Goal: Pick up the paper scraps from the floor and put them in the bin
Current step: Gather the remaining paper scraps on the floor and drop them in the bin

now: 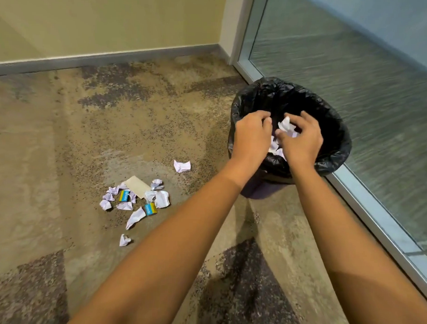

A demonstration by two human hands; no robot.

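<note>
Paper scraps (136, 202) are mostly still in a pile on the carpet (62, 156), left of the bin (334, 132); one stray (182, 165) sits nearer it. Both hands are over the bin's black liner. Right hand (301, 140) has fingers loosely curled around a crumpled white wad (287, 125); left hand (252, 133) is curled, can't tell if it's holding anything.

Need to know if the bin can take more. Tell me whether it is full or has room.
Has room. The bin shows dark liner well below its rim, with only a few paper scraps visible between the hands.
</note>
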